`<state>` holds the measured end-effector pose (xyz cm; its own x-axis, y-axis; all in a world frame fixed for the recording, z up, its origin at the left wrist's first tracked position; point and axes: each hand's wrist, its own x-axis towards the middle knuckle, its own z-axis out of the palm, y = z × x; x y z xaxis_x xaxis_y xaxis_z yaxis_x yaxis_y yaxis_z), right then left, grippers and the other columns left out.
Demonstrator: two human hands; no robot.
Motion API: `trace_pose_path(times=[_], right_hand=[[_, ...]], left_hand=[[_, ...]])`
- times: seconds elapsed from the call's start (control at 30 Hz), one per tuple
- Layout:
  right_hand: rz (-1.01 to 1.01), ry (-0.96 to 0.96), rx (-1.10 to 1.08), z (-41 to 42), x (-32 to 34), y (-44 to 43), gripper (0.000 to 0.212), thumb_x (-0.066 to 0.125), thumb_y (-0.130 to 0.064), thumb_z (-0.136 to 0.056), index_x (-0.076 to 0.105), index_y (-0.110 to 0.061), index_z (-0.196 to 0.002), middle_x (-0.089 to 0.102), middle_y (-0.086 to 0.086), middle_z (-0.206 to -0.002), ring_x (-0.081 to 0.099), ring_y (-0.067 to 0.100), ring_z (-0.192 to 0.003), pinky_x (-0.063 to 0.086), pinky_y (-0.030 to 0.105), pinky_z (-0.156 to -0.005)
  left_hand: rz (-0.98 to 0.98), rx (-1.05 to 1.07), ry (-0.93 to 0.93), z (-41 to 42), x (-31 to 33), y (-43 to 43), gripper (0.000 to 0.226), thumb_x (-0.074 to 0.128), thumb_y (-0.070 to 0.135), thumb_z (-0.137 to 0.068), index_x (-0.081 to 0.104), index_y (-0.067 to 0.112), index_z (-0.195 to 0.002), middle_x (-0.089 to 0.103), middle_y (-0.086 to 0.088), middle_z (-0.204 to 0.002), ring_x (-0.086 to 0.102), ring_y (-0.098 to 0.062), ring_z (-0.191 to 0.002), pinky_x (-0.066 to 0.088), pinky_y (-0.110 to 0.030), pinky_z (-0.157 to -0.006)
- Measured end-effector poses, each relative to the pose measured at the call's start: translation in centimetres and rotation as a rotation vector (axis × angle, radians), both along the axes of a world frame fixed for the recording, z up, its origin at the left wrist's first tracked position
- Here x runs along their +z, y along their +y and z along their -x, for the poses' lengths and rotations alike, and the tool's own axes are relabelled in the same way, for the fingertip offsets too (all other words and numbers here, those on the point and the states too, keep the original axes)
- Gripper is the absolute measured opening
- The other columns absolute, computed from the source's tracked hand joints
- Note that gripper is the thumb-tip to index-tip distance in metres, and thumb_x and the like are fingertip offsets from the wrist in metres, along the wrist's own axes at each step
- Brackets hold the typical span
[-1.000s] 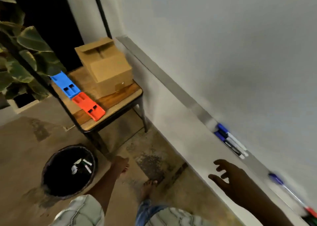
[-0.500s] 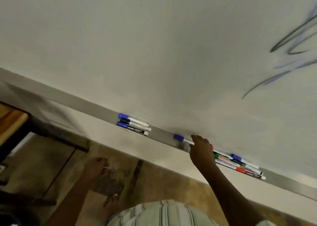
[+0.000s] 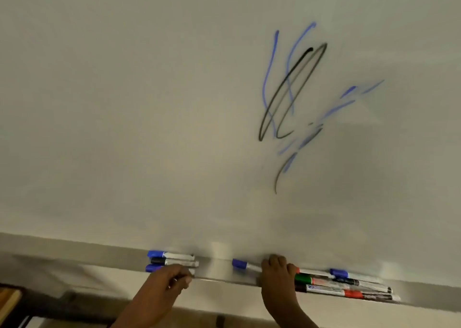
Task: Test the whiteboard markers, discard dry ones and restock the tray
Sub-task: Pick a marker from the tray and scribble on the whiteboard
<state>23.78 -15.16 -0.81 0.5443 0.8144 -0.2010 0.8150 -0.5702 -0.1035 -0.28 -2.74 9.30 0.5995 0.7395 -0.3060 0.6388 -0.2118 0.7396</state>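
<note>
I see right hand (image 3: 277, 271) curled over blue-capped marker (image 3: 240, 263) mid tray (image 3: 217, 270). Left hand (image 3: 172, 279) pinches lowest marker of left cluster (image 3: 172, 261) at tray's front edge. Right cluster (image 3: 349, 286) crowds right stretch; bare gap between hands.

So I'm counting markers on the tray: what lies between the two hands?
In the head view, only the blue-capped marker that the right hand grips lies there; the rest of the tray up to the left hand is bare.
</note>
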Motion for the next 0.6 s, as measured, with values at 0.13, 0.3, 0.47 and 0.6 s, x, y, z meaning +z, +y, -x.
trace_pose_path(times=[0.13,0.3,0.47,0.6], right_hand=[[-0.073,0.142,0.067,0.7,8.9,0.9,0.031,0.076,-0.033,-0.072,0.054,-0.025,-0.093,0.064,0.001,-0.083,0.064,0.026,-0.079,0.044,0.044,-0.074],[-0.501,0.573,0.182,1.3,18.6,-1.1,0.008,0.057,-0.048,-0.079,0.055,-0.041,-0.076,0.067,-0.007,-0.085,0.062,0.012,-0.081,0.048,0.027,-0.075],[-0.928,0.780,0.073,1.6,24.7,-5.2,0.014,0.079,-0.025,-0.075,0.068,-0.019,-0.069,0.071,-0.001,-0.063,0.066,0.011,-0.057,0.054,0.024,-0.058],[-1.111,0.927,0.001,2.4,25.9,-7.9,0.035,0.078,-0.043,-0.063,0.053,-0.019,-0.058,0.050,0.005,-0.046,0.044,0.008,-0.042,0.035,0.018,-0.045]], left_hand=[[-0.226,-0.161,-0.137,-2.7,4.1,-0.5,0.019,0.065,0.044,-0.081,0.056,0.055,-0.093,0.062,0.026,-0.093,0.060,0.002,-0.084,0.046,-0.009,-0.075],[-0.648,-0.455,-0.042,-6.0,9.3,-0.7,0.058,0.009,0.073,-0.085,0.041,0.044,-0.123,0.040,0.028,-0.121,0.037,0.005,-0.114,0.030,0.000,-0.092],[-0.656,-0.646,-0.075,-9.2,15.2,-4.3,0.041,0.029,0.040,-0.099,0.041,0.025,-0.135,0.048,0.005,-0.133,0.046,-0.007,-0.120,0.034,-0.012,-0.098],[-0.461,-0.742,-0.158,-10.2,17.1,-6.5,0.033,0.034,0.025,-0.102,0.046,0.021,-0.132,0.051,-0.002,-0.131,0.047,-0.006,-0.115,0.033,-0.015,-0.100]])
